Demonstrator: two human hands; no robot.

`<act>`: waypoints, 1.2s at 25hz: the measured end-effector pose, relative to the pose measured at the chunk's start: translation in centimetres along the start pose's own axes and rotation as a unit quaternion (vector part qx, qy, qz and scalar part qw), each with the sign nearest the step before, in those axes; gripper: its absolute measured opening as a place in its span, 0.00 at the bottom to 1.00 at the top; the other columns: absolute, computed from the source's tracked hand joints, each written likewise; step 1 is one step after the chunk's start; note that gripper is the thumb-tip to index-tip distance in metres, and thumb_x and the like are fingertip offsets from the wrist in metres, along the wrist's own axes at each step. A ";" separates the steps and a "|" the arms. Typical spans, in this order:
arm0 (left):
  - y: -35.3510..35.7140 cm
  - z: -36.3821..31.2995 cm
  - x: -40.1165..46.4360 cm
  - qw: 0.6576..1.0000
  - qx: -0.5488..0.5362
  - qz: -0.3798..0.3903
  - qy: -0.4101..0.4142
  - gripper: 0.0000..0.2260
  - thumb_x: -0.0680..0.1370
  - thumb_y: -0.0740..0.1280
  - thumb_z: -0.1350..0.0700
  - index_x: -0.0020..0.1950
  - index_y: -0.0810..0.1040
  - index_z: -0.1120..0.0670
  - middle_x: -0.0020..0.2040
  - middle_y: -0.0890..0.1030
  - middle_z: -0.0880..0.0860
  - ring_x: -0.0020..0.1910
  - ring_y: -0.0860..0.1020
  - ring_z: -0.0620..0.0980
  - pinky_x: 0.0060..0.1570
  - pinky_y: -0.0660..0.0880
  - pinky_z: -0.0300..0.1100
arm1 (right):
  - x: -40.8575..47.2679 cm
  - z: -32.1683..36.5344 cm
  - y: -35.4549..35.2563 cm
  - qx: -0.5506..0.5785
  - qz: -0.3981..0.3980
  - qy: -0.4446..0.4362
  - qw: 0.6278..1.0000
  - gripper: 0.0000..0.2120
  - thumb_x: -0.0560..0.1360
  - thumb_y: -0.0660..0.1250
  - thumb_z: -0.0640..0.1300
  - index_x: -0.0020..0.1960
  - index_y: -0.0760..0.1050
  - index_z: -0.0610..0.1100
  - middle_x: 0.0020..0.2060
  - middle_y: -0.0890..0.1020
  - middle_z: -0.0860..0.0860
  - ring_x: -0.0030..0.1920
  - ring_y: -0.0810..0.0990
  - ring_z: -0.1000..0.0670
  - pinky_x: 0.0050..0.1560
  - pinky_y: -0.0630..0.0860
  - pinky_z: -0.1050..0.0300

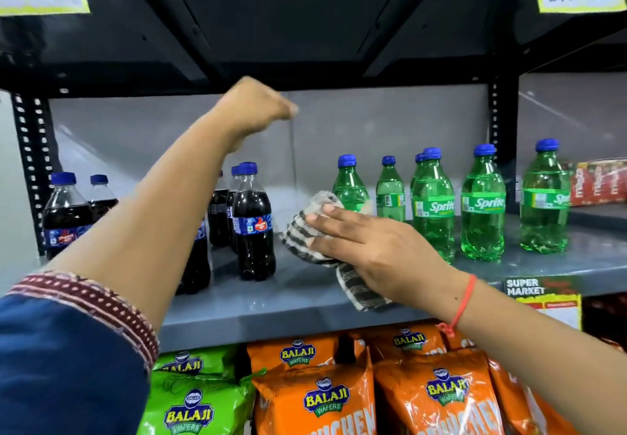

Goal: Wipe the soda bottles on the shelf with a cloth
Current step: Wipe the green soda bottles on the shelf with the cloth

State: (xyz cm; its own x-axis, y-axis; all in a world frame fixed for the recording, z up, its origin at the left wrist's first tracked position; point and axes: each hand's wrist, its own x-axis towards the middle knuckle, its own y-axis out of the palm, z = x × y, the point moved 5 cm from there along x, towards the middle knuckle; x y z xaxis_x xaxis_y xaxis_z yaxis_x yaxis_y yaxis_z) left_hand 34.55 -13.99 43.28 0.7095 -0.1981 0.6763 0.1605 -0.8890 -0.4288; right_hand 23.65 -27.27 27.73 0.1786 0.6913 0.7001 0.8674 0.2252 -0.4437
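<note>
Head view, six green bottles [482, 204], right hand [380, 244] gripping cloth [315, 227]

The person wears a dark blue sleeve [51, 349] on the left arm, with a red and white stitched band [101, 302] at its edge. A thin red thread [463, 302] circles the right wrist.
</note>
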 end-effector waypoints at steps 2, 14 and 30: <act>3.5 -1.6 -0.1 0.997 -0.036 0.067 0.000 0.11 0.69 0.69 0.48 0.41 0.81 0.56 0.32 0.77 0.49 0.36 0.73 0.47 0.47 0.70 0.40 | -1.1 -1.1 0.0 -0.041 0.003 0.011 0.999 0.21 0.72 0.51 0.31 0.57 0.78 0.39 0.58 0.79 0.41 0.59 0.77 0.39 0.55 0.78 0.45; 11.7 1.9 0.3 0.947 -0.190 0.206 -0.154 0.07 0.75 0.64 0.57 0.40 0.79 0.58 0.29 0.84 0.49 0.35 0.81 0.44 0.47 0.77 0.39 | -1.7 -5.9 3.8 -0.231 0.143 -0.099 0.957 0.24 0.76 0.56 0.57 0.67 0.69 0.47 0.66 0.73 0.47 0.66 0.70 0.46 0.65 0.68 0.49; 11.7 1.4 -0.4 0.939 -0.225 0.214 -0.150 0.07 0.76 0.63 0.59 0.44 0.77 0.61 0.38 0.81 0.54 0.31 0.81 0.44 0.37 0.79 0.37 | -1.2 -6.9 3.9 -0.220 0.164 -0.119 0.954 0.29 0.76 0.48 0.57 0.69 0.63 0.41 0.68 0.70 0.43 0.68 0.67 0.42 0.67 0.62 0.44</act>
State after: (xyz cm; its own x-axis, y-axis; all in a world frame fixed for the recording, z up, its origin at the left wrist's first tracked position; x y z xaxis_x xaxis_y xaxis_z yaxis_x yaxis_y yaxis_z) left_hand 37.11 -23.75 37.20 0.8149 -0.5118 0.2720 -0.4415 -0.8522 -0.2809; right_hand 30.08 -31.96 29.03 0.4094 0.8234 0.3929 0.9031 -0.3048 -0.3024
